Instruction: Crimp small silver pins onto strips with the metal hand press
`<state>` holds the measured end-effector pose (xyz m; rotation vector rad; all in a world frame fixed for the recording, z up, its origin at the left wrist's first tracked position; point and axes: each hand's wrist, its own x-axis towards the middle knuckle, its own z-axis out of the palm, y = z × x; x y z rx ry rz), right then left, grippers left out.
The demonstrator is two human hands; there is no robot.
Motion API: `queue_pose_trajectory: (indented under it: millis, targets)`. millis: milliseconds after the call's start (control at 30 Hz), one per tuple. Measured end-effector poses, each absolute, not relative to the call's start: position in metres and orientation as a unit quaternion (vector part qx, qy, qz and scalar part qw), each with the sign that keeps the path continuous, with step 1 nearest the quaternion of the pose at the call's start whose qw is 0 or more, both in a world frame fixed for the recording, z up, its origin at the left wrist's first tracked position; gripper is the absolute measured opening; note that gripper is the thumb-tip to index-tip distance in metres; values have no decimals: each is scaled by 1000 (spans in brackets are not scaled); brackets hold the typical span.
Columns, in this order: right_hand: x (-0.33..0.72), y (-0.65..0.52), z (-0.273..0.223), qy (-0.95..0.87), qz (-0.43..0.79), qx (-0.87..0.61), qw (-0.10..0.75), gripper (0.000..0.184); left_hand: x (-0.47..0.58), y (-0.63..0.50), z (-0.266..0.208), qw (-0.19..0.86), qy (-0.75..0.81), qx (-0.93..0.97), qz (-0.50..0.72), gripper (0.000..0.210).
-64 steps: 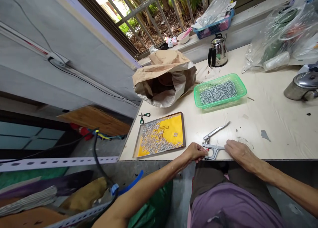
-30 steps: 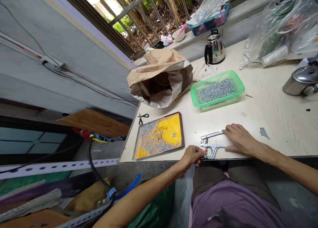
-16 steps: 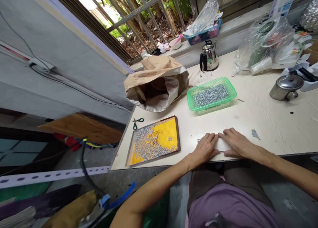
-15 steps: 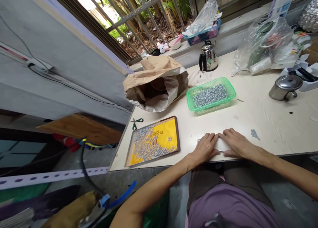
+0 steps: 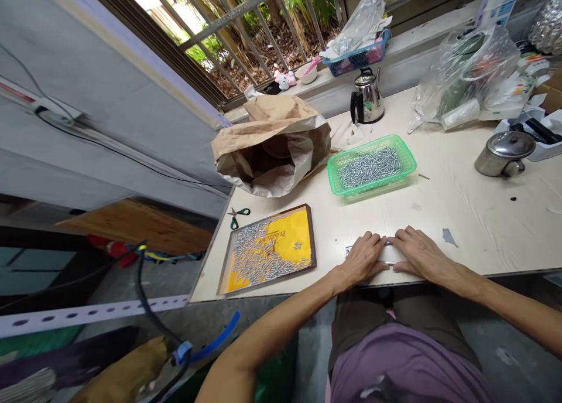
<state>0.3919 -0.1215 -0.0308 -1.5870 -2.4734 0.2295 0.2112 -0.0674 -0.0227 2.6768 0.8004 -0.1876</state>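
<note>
At the worktop's (image 5: 465,209) near edge: hand pliers (image 5: 387,264), lying flat, long axis roughly parallel to that edge. Head end points left, handles run right. Both hands on them. Left hand (image 5: 365,256): grip closed over the head side, fingers across the top, thumb low. Right hand (image 5: 419,253): fingers on the upper handle, thumb at the lower one, grip wrapped partway. Handles sit a little apart in the gap between the hands.

Worktop is pale wood-grain, gray scrap (image 5: 448,236) beyond the right hand. Left of the hands, a shallow tray (image 5: 312,239) with yellow lining, loose metal pins on it; green-handled scissors (image 5: 243,211) just beside, blades spread. Farther back: green plastic basket (image 5: 373,188) of similar pins, brown paper bag (image 5: 272,122) with its mouth facing the near edge, steel kettle (image 5: 371,101). Lidded steel mug (image 5: 500,157) and clear plastic bag (image 5: 469,81) to the right. Barred window (image 5: 237,14) behind, plants outside.

Hard to see: pliers' head mostly under the left hand, can't tell what's in it. Handle ends hidden by the right palm. Paper bag interior dark. Foil-like bundle (image 5: 548,28) top right cut off by the frame.
</note>
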Motion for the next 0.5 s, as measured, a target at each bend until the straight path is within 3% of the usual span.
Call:
queue_pose_trajectory:
  millis: [200, 367, 500]
  targets:
    - [390, -126, -34, -844, 69, -521, 108, 41, 211, -71, -22, 164, 282, 943, -64, 43]
    - [385, -132, -44, -843, 42, -519, 137, 3, 211, -77, -34, 159, 292, 942, -39, 22]
    - [383, -132, -52, -844, 55, -505, 172, 19, 212, -79, -42, 159, 291, 943, -14, 26]
